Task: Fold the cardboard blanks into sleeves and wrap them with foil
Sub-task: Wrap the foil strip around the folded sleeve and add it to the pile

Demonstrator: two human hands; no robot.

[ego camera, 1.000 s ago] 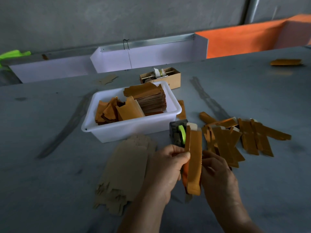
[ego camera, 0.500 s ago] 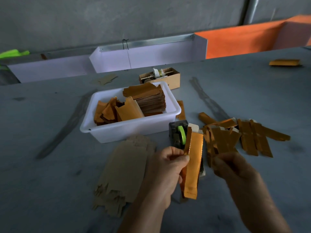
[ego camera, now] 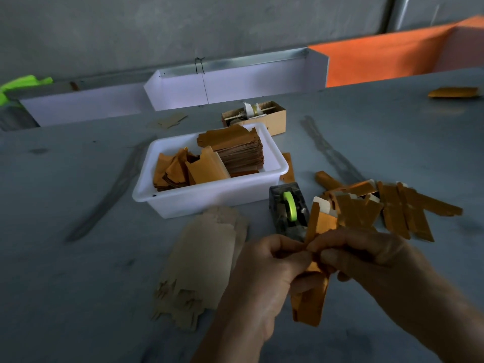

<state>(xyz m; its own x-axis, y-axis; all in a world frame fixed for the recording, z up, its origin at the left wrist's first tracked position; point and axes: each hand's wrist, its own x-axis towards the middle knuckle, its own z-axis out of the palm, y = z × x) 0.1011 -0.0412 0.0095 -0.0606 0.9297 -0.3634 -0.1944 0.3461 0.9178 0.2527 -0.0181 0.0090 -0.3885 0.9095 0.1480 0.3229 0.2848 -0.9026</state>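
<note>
An orange foil-wrapped sleeve [ego camera: 311, 299] stands nearly upright above the table, its white cardboard end showing at the top. My left hand [ego camera: 264, 279] grips its middle from the left. My right hand [ego camera: 372, 260] pinches the same middle part from the right, fingers curled over it. A pile of wrapped orange sleeves [ego camera: 387, 205] lies on the table behind my right hand. Flat brown cardboard blanks [ego camera: 204, 260] lie stacked to the left of my left hand.
A white tub [ego camera: 209, 195] holds orange foil pieces and a stack of blanks. A grey tape dispenser [ego camera: 288, 208] with green tape stands beside it. A small cardboard box [ego camera: 272, 119] sits behind the tub. One orange piece [ego camera: 454, 92] lies far right.
My right hand, which had drawn away to the right half a second ago, has come back and taken hold of the sleeve's middle. The sleeve has tilted slightly.
</note>
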